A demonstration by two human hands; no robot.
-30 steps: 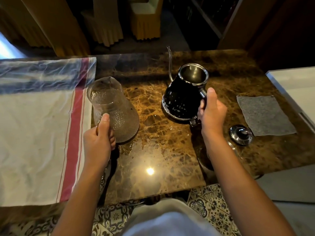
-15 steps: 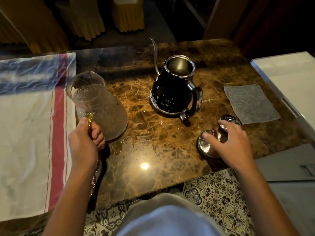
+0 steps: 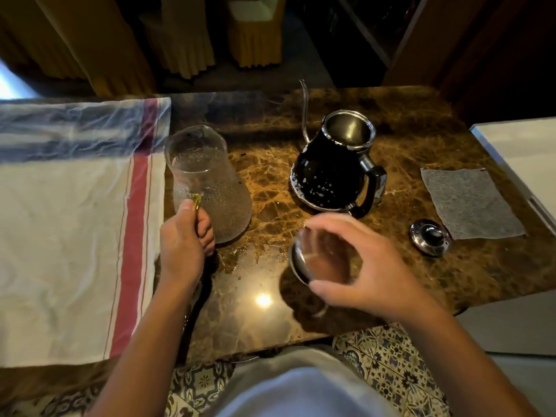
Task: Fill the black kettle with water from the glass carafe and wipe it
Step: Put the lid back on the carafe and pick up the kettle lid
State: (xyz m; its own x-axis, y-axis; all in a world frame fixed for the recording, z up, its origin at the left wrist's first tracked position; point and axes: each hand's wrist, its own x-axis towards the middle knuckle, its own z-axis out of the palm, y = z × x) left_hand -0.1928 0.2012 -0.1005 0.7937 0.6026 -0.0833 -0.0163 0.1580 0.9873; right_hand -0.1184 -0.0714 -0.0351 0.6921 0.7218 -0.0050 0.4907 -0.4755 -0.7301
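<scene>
The black gooseneck kettle (image 3: 328, 176) stands uncovered on the marble table (image 3: 436, 139), speckled with water drops, its handle facing right. The glass carafe (image 3: 210, 182) stands left of it, with water inside. My left hand (image 3: 183, 245) grips the carafe's gold handle. My right hand (image 3: 361, 278), blurred by motion, holds a round shiny metal lid (image 3: 296, 261) above the table in front of the kettle. A second metal lid with a knob (image 3: 430, 240) lies on the table to the right. The grey wiping cloth (image 3: 469, 203) lies flat beyond it.
A white towel with red and blue stripes (image 3: 75, 236) covers the table's left part. Spilled water glistens on the marble by the carafe's base. A white surface (image 3: 523, 152) adjoins the table on the right. Draped chairs stand behind.
My right hand let go of the kettle's handle, reached to the lids on the right, picked up one metal lid and carried it left. My left hand kept its grip on the carafe.
</scene>
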